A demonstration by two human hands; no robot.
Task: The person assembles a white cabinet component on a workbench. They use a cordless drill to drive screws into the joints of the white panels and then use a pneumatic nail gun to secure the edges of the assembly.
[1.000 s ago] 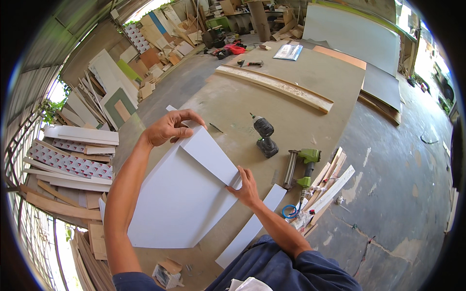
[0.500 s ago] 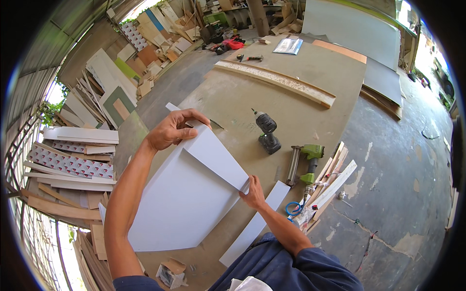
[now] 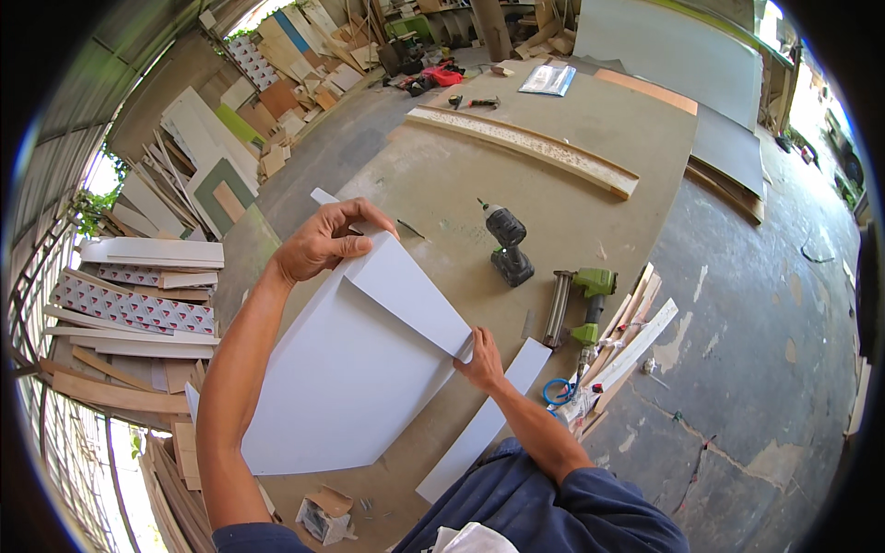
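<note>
A narrow white board (image 3: pixel 412 293) lies along the far edge of a large white panel (image 3: pixel 332 387). My left hand (image 3: pixel 334 241) grips the board's far left corner, fingers curled over the top and thumb on the near face. At its right end, my right hand (image 3: pixel 480 359) pinches the corner where board and panel meet. Whether the two pieces are fastened cannot be seen. Another white strip (image 3: pixel 484 419) lies on the work table (image 3: pixel 442 198) beside the panel, near my body.
Beyond the right hand are a black cordless drill (image 3: pixel 506 241) and a green nail gun (image 3: pixel 587 304) with a blue hose loop (image 3: pixel 559 392). Wood offcuts (image 3: pixel 636 355) line the table's right edge. A long wooden channel (image 3: pixel 525 152) crosses the far side. A small torn box (image 3: pixel 326 514) sits near me.
Both hands keep their hold on the narrow white board. The view has shifted very slightly; nothing else visibly differs.
</note>
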